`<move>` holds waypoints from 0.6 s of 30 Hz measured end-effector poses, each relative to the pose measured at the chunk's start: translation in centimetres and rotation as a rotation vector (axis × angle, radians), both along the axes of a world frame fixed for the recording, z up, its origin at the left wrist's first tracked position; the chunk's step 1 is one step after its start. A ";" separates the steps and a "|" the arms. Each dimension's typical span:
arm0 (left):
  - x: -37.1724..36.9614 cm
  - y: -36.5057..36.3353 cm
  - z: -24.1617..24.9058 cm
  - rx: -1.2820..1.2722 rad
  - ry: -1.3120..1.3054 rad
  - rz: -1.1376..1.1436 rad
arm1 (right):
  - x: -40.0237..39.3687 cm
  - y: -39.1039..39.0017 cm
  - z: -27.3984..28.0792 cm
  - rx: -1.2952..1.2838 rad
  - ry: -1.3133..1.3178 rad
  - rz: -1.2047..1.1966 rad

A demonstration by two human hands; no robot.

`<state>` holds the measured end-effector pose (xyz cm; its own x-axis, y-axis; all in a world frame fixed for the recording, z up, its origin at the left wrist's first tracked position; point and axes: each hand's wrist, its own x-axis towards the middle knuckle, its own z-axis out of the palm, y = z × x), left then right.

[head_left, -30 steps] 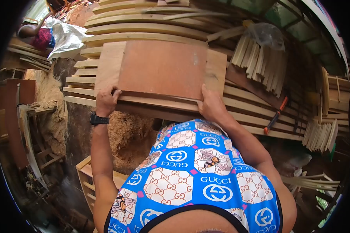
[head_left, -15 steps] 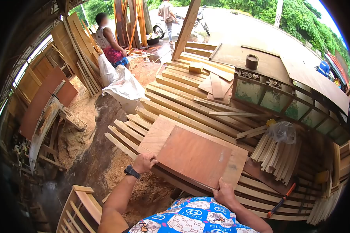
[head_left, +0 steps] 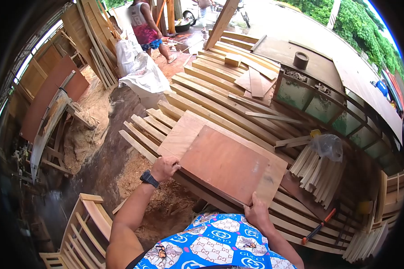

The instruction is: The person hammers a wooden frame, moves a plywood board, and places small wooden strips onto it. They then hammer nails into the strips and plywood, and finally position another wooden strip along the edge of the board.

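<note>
Head view, as I follow it from afar, has tipped up from the chest toward the yard over the last second, while both hands have kept their places; I judge the boards are being steadied rather than shifted. A reddish-brown plywood panel [head_left: 224,163] lies on a paler board [head_left: 177,134], across the timber slats [head_left: 222,105]. My left hand [head_left: 164,169] curls closed at the panel's near left corner; my right hand [head_left: 258,213] holds the near right edge, thumb on top. The background person [head_left: 144,27] has stepped along. Fingertips under the edge are hidden, so I cannot tell how firm either grip is; the orange-ended tool [head_left: 318,227] is too indistinct to identify.
</note>
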<state>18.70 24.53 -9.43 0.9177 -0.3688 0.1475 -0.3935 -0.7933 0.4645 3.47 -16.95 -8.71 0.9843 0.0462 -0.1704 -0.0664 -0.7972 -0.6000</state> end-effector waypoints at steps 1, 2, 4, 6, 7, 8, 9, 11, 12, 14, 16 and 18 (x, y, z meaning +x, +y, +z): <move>0.0 0.0 0.1 0.020 -0.013 -0.016 | 0.0 0.1 0.0 -0.048 -0.023 0.017; -0.1 0.0 0.2 0.040 -0.025 -0.033 | 0.0 0.1 -0.1 -0.049 -0.026 0.024; -0.1 0.2 -0.2 0.055 -0.019 -0.030 | 0.0 0.2 -0.1 -0.056 -0.030 0.007; 0.0 0.1 -0.3 0.070 -0.016 -0.029 | -0.2 0.7 1.0 -0.020 -0.026 -0.034; 0.0 0.0 -0.2 0.083 -0.021 -0.031 | -0.1 1.0 1.5 0.018 -0.021 -0.078; -0.1 0.0 -0.1 0.097 -0.025 -0.034 | 0.0 1.0 1.4 0.016 -0.026 -0.073; -0.2 0.1 -0.2 0.095 -0.031 -0.029 | 0.0 0.9 1.2 0.015 -0.023 -0.060; 0.0 0.2 -0.5 0.081 -0.049 -0.046 | 0.0 0.7 0.9 0.011 -0.028 -0.043; 0.1 0.3 -0.3 0.078 -0.055 -0.043 | -0.1 0.7 0.9 0.001 -0.050 -0.014; 0.2 0.3 0.1 0.051 -0.007 -0.079 | -0.1 0.4 0.6 -0.011 -0.079 0.023; 0.8 0.5 -0.2 0.080 0.001 -0.097 | 0.0 0.2 0.6 0.035 -0.121 0.064; 1.2 0.9 -0.5 0.113 0.015 -0.119 | 0.0 0.2 0.9 0.040 -0.125 0.081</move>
